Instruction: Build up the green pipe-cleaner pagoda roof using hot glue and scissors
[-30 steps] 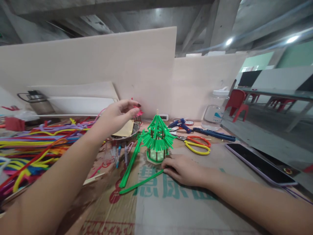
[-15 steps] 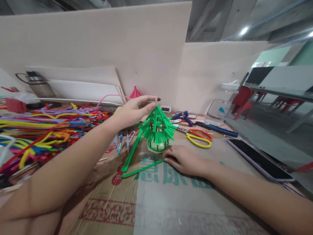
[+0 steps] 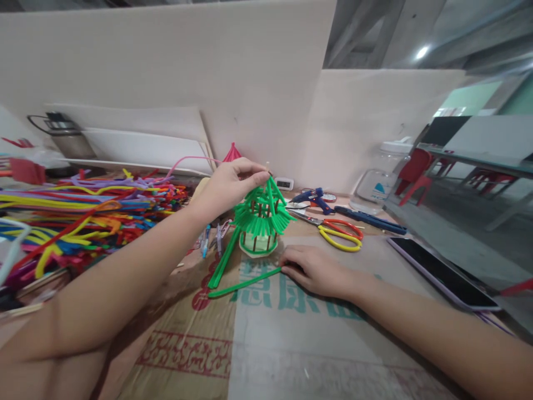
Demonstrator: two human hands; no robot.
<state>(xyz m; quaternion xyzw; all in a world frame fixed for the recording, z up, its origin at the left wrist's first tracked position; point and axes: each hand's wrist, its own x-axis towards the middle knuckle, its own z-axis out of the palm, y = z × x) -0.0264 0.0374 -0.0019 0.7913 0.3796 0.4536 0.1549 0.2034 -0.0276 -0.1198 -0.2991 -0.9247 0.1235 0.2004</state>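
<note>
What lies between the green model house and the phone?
The scissors, handles towards the phone, with the right hand just nearer the camera; the head view shows this.

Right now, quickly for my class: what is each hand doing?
Left hand: fingers closed on the tip of the green pipe-cleaner pavilion model.
Right hand: fingers closed on one end of a single green pipe-cleaner strip.

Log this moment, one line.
left hand: pinching green model top | right hand: on green strip end | scissors: lying right of model
</note>
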